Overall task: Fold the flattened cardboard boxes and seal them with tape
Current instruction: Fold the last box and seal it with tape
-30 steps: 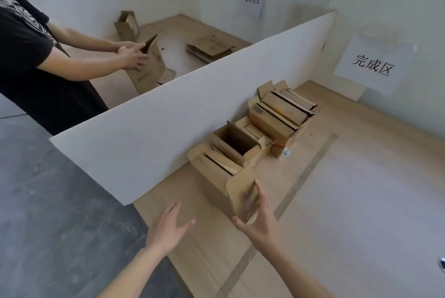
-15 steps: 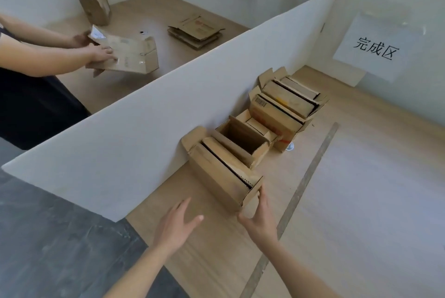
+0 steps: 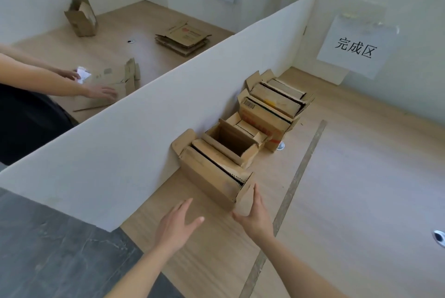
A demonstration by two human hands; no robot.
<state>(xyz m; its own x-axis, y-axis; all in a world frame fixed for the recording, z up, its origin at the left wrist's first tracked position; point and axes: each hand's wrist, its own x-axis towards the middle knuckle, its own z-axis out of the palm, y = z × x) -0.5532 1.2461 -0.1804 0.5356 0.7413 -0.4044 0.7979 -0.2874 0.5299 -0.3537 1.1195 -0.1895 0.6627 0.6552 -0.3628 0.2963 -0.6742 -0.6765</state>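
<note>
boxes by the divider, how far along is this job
Done: a row of folded boxes stands along the divider. In hand: the right hand touches the nearest box at its end flap; the left hand hovers open. Left: no tape shows on its top, and the second box is open.

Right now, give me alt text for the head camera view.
The right hand touches the end flap of the nearest cardboard box in a row along a white divider; the left hand hovers open beside it.

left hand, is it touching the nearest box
No, the left hand hovers open over the table, apart from the nearest box.
</note>
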